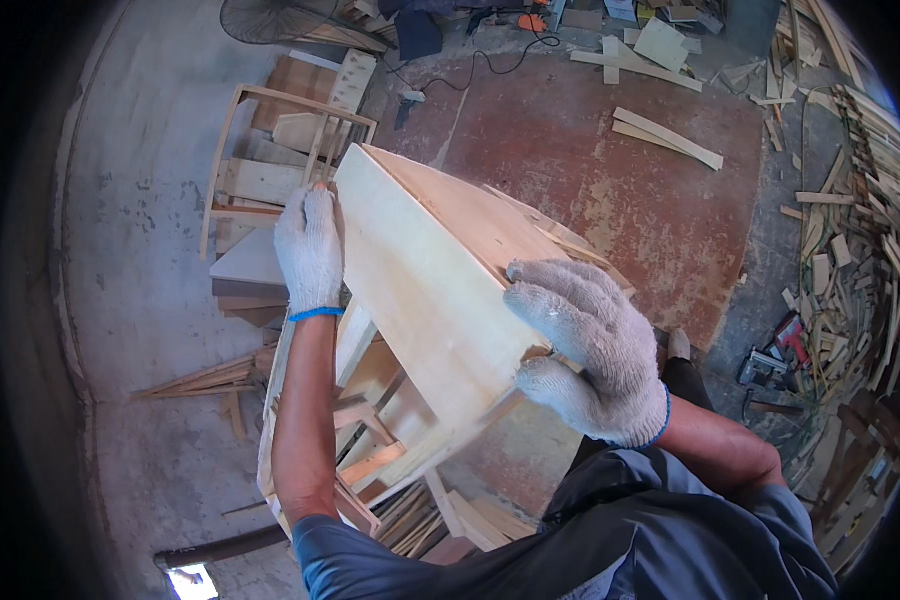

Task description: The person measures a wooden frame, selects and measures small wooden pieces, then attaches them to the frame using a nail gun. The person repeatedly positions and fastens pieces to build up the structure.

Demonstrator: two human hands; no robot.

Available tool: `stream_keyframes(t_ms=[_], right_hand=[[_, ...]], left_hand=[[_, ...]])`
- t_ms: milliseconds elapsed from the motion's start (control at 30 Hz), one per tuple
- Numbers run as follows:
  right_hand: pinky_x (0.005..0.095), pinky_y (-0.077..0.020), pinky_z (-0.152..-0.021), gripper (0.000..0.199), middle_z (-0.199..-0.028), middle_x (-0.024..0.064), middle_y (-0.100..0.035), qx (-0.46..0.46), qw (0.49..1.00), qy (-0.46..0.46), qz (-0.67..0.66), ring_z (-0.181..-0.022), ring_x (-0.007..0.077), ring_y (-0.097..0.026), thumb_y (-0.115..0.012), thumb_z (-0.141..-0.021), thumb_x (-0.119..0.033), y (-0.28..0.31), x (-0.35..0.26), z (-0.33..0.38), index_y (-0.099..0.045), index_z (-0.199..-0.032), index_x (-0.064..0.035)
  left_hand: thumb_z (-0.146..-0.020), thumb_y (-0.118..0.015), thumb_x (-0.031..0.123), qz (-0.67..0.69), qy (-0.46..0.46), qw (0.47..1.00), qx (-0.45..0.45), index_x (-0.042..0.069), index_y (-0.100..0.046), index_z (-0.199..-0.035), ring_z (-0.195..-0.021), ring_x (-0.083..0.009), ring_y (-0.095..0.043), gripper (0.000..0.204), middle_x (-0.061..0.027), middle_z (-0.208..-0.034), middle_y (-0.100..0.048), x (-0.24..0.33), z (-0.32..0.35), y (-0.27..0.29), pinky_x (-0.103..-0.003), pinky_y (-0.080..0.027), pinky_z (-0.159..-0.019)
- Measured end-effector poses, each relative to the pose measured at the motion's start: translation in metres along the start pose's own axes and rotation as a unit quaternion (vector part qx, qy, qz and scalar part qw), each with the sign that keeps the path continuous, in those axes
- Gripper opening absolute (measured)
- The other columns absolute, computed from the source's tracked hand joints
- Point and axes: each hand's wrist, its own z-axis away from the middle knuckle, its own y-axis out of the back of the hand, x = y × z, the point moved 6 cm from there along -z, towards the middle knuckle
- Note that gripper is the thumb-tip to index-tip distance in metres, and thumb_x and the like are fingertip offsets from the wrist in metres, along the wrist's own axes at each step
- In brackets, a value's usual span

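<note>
Gripping a pale wooden box (440, 270), both gloved hands, left hand (310, 250) and right hand (590, 345), close above stacked frames (270, 180).

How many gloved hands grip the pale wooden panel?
2. Left hand in a grey knit glove on the pale wooden panel's far left edge; right hand, same glove, clamps its near right corner.

Both hands in white knit gloves with blue cuffs, forearms bare, dark blue short sleeves at the lower edge. Left hand (310, 250) reaches forward on a nearly straight arm, back of hand up, fingers together and pointing away, flat and curled slightly at the tips. Right hand (595, 350) sits closer to the body, elbow bent sharply, wrist cocked, fingers spread and hooked in a clamp grip with thumb tucked beneath. Hands well apart.
</note>
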Motion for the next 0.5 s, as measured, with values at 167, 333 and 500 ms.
stream_keyframes(t_ms=[167, 333, 500], right_hand=[[0.0504, -0.0518, -0.102, 0.054, -0.136, 0.0235, -0.065, -0.013, 1.000, 0.002, 0.000, -0.123, 0.0445, -0.064, -0.079, -0.087, -0.024, 0.001, -0.003, -0.004, -0.065, -0.134, -0.0009], [0.0512, -0.0515, -0.103, 0.051, -0.138, 0.0243, -0.064, -0.007, 0.999, 0.035, 0.000, -0.123, 0.0453, -0.064, -0.077, -0.089, -0.023, 0.001, -0.010, -0.011, -0.065, -0.133, -0.0008], [0.0523, -0.0509, -0.104, 0.047, -0.137, 0.0227, -0.064, -0.029, 0.999, 0.040, 0.009, -0.122, 0.0447, -0.065, -0.076, -0.090, -0.025, -0.002, -0.007, -0.012, -0.066, -0.130, -0.0018]], left_hand=[[-0.106, -0.058, 0.029, 0.028, 0.023, 0.999, -0.005, -0.004, -0.071, -0.109, -0.090, -0.0274, -0.068, 0.036, -0.0201, -0.097, -0.074, -0.001, 0.001, -0.003, -0.039, -0.052, -0.086], [-0.106, -0.058, 0.028, 0.036, 0.028, 0.999, 0.001, -0.004, -0.072, -0.108, -0.089, -0.0236, -0.066, 0.035, -0.0168, -0.095, -0.073, 0.001, 0.001, -0.001, -0.037, -0.051, -0.085], [-0.106, -0.058, 0.028, 0.042, 0.021, 0.999, 0.008, -0.004, -0.071, -0.106, -0.087, -0.0229, -0.064, 0.035, -0.0158, -0.092, -0.072, 0.002, 0.003, -0.001, -0.037, -0.051, -0.084]])
